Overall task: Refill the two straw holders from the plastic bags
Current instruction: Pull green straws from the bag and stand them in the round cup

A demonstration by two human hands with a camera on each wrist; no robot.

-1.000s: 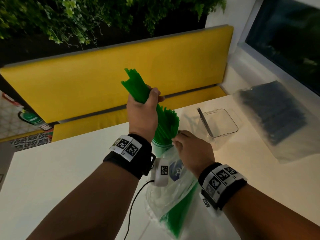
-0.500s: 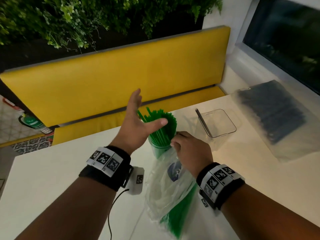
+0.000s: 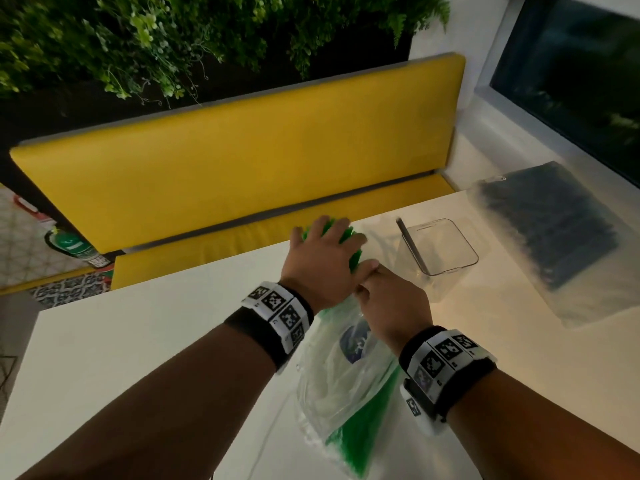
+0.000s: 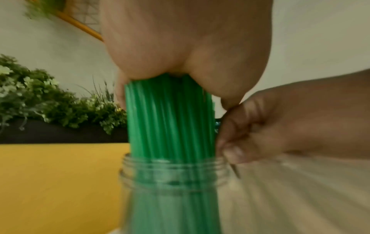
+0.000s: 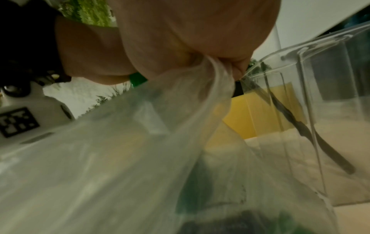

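A clear round jar (image 4: 174, 182) stands on the white table (image 3: 138, 341), packed with green straws (image 4: 170, 120). My left hand (image 3: 322, 261) lies flat on the straw tops (image 3: 353, 247) with spread fingers, palm pressing down. My right hand (image 3: 388, 303) grips the bunched mouth of a clear plastic bag (image 3: 346, 375) just right of the jar; the bag (image 5: 120, 142) hangs down and holds more green straws (image 3: 360, 434). A clear square holder (image 3: 440, 251) with one dark straw (image 3: 410, 244) stands further right. A bag of dark straws (image 3: 554, 230) lies at the far right.
A yellow bench (image 3: 242, 161) runs behind the table's far edge, with plants (image 3: 173, 39) above it. A window (image 3: 571, 71) is at the right. Bare table surface stretches to the left of the jar.
My left hand let go of the green straw bundle, which dropped into the jar, then opened and came down flat onto the straw tops. My right hand kept its hold on the bag.
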